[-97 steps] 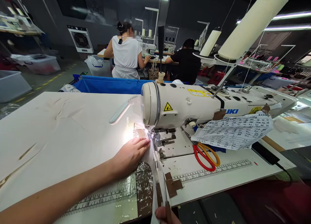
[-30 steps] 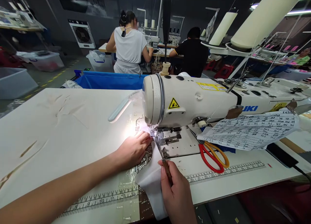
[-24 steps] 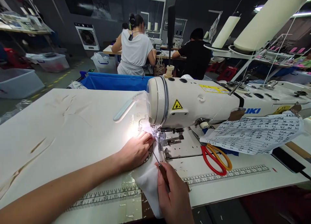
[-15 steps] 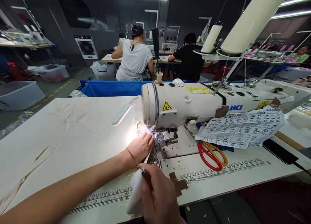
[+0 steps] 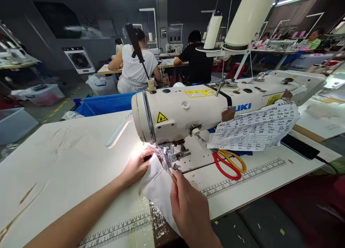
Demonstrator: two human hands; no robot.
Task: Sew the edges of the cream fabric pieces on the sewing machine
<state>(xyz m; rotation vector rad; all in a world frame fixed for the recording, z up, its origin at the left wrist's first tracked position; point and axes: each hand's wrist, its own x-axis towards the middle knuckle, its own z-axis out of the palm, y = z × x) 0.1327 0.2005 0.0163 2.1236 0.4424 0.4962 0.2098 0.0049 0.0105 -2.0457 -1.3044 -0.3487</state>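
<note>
A white fabric piece (image 5: 159, 185) runs from under the sewing machine (image 5: 172, 111) down over the table's front edge. My left hand (image 5: 140, 165) is by the lit needle area, its curled fingers closed on the fabric's upper left edge. In my right hand (image 5: 190, 205) is a thin metal tool that looks like an awl (image 5: 169, 172), its shaft pointing up and left toward the presser foot. The tool's tip is hard to make out against the metal parts. The right hand's lower side covers some of the fabric.
Red-and-orange-handled scissors (image 5: 229, 165) lie right of the needle plate. A handwritten sheet (image 5: 256, 127) hangs on the machine, with a phone (image 5: 300, 146) beside it. Thread cones (image 5: 214, 32) stand behind. A printed ruler (image 5: 245, 178) marks the table's front. Co-workers (image 5: 138, 66) sit beyond.
The right hand has turned the tool from over my left wrist toward the presser foot. The fabric now lies spread between the hands. The view has shifted, moving the machine leftward.
</note>
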